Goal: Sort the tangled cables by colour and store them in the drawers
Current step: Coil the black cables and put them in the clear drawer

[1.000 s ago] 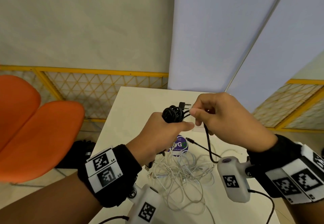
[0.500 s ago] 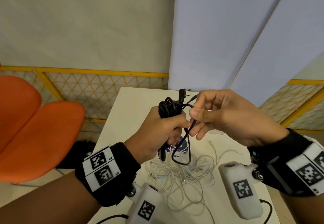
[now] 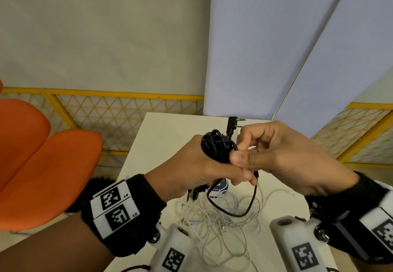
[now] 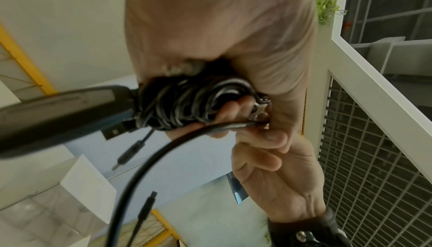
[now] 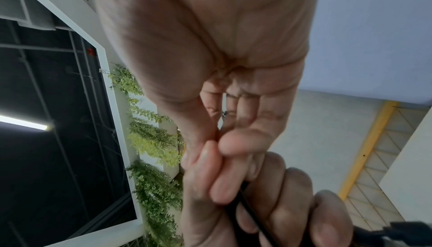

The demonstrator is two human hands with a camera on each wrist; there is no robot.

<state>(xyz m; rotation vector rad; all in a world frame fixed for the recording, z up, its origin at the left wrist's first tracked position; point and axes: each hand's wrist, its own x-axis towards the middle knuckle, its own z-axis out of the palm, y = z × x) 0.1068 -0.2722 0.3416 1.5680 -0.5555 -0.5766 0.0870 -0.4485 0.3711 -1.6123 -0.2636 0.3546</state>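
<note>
Right now the left hand is clenching its grip around a black cable bundle, holding it up in the air above the surface, well clear of the white cables that are lying in a loose tangle near the surface's near edge. Meanwhile the right hand is pinching a free black strand between thumb and fingers, right against the bundle; that strand is hanging down in a slack loop. A two-pin plug is sticking up from the top of the bundle, and a USB plug is dangling beneath it in the left wrist view.

Judging by the droop, this cable is light, soft and springy, so coils are likely to be slipping loose unless the whole bundle is being squeezed at its middle. Taking the strand close to the bundle, not by a plug, looks safest. No drawers are showing in any view.
</note>
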